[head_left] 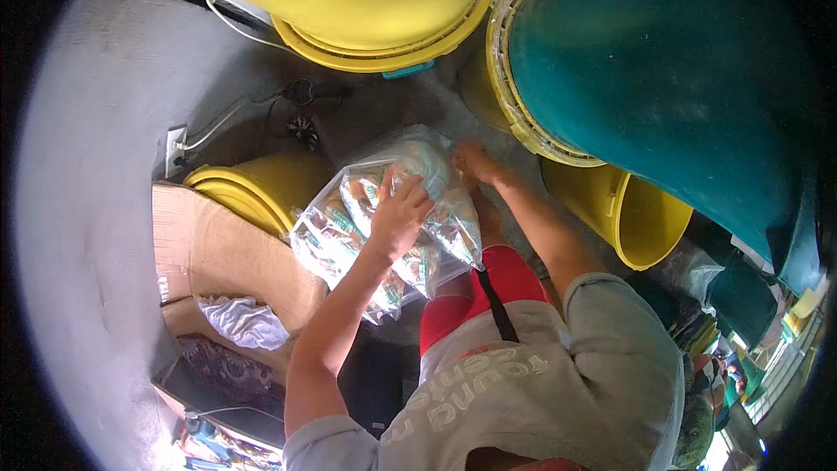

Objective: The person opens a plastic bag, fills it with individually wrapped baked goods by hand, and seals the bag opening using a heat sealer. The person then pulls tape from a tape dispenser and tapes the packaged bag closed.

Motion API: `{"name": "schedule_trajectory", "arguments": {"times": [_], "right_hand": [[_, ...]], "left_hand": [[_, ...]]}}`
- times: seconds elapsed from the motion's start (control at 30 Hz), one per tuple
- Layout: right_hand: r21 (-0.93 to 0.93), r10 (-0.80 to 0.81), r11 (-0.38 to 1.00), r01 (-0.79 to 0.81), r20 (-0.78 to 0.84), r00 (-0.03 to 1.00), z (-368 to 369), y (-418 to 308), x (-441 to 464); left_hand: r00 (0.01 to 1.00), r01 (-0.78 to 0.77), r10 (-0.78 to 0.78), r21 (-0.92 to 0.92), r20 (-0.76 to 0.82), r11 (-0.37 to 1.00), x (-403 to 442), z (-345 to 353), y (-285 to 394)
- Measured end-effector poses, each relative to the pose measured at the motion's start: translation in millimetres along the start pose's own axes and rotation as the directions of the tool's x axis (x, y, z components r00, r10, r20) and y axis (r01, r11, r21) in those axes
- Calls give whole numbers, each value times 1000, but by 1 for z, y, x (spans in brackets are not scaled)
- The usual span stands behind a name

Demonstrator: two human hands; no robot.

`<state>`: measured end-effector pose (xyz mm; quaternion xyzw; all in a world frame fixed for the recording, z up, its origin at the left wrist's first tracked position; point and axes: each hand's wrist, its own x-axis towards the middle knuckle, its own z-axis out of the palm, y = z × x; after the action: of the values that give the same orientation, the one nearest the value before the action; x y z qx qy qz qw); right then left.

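Note:
A large clear plastic bag [353, 166] full of small shiny packets [427, 161] with orange and green print sits in front of my body, by my knees. My left hand [401, 216] lies over the packets with its fingers bent and somewhat apart. Whether it is inside the bag or on its outer film, I cannot tell. At the bag's far right edge, my right hand [472, 163] has its fingers curled in against the plastic and appears to grip it. The fingertips of that hand are partly hidden.
A cardboard box [253, 262] with a white cloth [244, 321] stands on the left, beside a yellow bucket [253, 187]. A large yellow tub [384, 48], a big green container [645, 61] and another yellow bucket [654, 218] surround the bag. A wall socket [176, 148] has a cable plugged in.

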<state>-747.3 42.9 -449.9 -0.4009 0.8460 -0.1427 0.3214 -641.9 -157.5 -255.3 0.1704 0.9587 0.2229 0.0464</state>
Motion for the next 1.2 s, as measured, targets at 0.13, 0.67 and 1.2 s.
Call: {"name": "schedule_trajectory", "arguments": {"times": [0.13, 0.67, 1.2], "right_hand": [[575, 0, 818, 16, -27, 1000, 18, 1, -6], [957, 561, -8, -289, 244, 791, -14, -46, -42], [874, 520, 103, -475, 360, 775, -54, -89, -29]], "left_hand": [[1000, -2, 2, 34, 15, 999, 0, -2, 1], [664, 743, -742, -34, -91, 669, -113, 4, 39], [604, 784, -777, -44, -176, 619, -114, 25, 46]]}}
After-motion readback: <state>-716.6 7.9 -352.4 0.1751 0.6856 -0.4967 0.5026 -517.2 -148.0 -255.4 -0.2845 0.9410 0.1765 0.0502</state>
